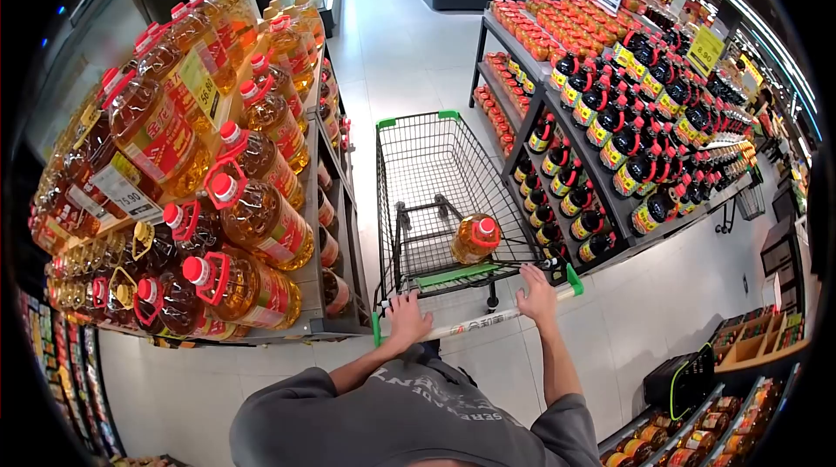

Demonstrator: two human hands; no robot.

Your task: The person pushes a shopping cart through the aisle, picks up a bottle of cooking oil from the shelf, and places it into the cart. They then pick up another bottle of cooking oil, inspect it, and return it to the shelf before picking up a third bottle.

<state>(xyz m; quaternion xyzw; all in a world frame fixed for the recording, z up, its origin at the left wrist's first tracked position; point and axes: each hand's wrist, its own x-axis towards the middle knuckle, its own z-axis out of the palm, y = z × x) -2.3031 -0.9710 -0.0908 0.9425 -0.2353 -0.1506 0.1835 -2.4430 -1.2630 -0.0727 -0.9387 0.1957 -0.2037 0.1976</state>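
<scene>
Between oil bottles (267, 221) on the left and dark bottles (614, 123) on the right stood a cart (431, 154), one red-capped bottle (471, 244) sitting in it near the handle (479, 322). On that handle lay the left hand (408, 319) and, farther along, the right hand (536, 297); whether either gripped it or only rested could not be told

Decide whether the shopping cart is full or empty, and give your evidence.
Neither, though nearly empty: the shopping cart holds one visible red-capped bottle near its handle; bare wire mesh shows ahead.
</scene>
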